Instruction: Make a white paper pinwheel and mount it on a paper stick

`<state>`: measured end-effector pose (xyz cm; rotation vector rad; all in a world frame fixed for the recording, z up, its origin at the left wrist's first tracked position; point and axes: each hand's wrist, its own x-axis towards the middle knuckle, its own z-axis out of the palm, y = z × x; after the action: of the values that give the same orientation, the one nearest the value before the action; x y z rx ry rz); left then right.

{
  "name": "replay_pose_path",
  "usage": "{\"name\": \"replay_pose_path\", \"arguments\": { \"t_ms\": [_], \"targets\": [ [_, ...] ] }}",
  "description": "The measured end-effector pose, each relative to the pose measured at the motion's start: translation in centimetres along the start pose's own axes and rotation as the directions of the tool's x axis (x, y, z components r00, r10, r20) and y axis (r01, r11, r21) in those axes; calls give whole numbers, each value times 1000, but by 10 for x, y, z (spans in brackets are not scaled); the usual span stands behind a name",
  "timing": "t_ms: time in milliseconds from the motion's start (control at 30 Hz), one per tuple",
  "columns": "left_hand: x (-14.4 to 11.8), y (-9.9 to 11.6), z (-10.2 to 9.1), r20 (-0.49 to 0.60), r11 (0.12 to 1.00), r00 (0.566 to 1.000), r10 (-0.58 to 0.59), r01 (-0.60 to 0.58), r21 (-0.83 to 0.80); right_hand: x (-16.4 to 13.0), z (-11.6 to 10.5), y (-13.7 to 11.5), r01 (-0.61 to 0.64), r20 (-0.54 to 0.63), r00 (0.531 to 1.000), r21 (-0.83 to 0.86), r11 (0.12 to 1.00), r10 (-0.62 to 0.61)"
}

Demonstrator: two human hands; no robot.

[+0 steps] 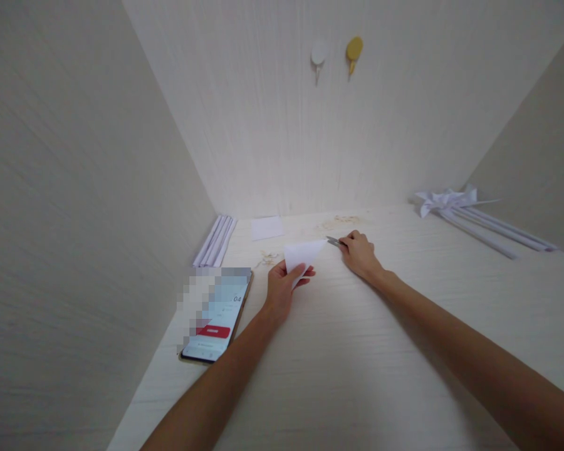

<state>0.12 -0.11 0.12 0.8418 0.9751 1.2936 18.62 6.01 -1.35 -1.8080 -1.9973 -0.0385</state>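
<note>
Pale worktop (357,351), walled on three sides: the left hand (282,289) pinches a folded white paper (303,254), its point aimed right at the small blade (333,240) that the right hand (360,254) grips closed, just beside it.

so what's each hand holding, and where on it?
Left hand pinches the folded white paper at its lower corner. Right hand grips a small metal tool by its rear end; which tool, cannot tell.

Folded white paper (303,255), small blade (333,240)
</note>
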Motion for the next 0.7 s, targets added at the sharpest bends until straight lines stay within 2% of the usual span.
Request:
{"name": "replay_pose_path", "arguments": {
  "t_ms": [100,167,200,267,333,400,467,567,700],
  "targets": [
    [1,-2,-1,15,1000,1000,13,-13,15,-5,-3,-3,21,-115,993,197,980,2],
    [1,-4,-2,33,999,999,31,-33,36,-13,-5,-7,36,-177,983,454,890,50],
    [1,-4,-2,45,998,998,41,-44,52,-20,-6,-11,16,-154,983,609,793,98],
    [0,-5,-1,74,993,995,60,-68,99,-36,-10,-20,-115,19,980,865,488,196],
    [-3,-5,1,118,984,991,67,-85,157,-52,-14,-30,-163,102,980,906,391,173],
    [-6,-4,4,175,973,983,51,-88,213,-65,-18,-39,-266,254,963,948,177,87],
    [-9,-4,7,242,964,970,14,-78,254,-71,-21,-45,-303,300,953,950,80,50],
    [-11,-3,9,301,957,953,-38,-52,287,-72,-20,-47,-330,328,943,943,43,47],
    [-12,-2,9,297,955,953,-58,-34,296,-71,-16,-44,-353,353,936,932,88,17]
  ]
}}
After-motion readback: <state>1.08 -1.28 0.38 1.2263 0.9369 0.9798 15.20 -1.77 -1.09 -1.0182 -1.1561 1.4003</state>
